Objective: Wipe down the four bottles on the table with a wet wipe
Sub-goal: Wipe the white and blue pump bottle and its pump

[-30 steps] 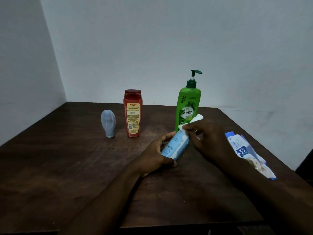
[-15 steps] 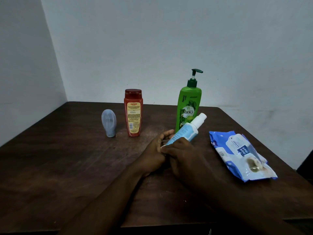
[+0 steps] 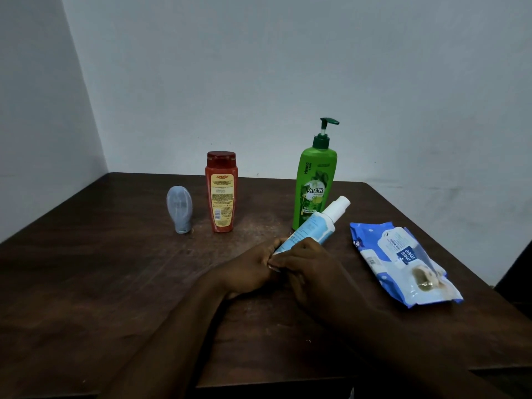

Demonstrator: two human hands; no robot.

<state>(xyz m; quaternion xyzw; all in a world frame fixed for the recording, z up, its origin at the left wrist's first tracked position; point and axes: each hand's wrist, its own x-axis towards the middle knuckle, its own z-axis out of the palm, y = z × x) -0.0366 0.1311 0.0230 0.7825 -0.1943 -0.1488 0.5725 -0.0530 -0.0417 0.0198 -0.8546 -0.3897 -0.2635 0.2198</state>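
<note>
A light-blue bottle with a white cap [image 3: 316, 223] is tilted over the middle of the table, cap pointing up and to the right. My left hand [image 3: 250, 272] grips its lower end from the left. My right hand [image 3: 309, 269] closes over the same end from the right; a sliver of white wet wipe [image 3: 273, 264] shows between the fingers. Behind stand a green pump bottle [image 3: 315, 180], a red bottle [image 3: 221, 191] and a small grey-blue bottle [image 3: 180, 208] resting on its cap.
A blue and white pack of wet wipes [image 3: 403, 263] lies flat at the right of the dark wooden table [image 3: 100, 269]. Pale walls close the table in at the back and left. The front edge runs just below my forearms.
My right hand has slid from the bottle's cap end down to its lower end beside my left hand, uncovering the wipes pack. The bottle has tipped more upright.
</note>
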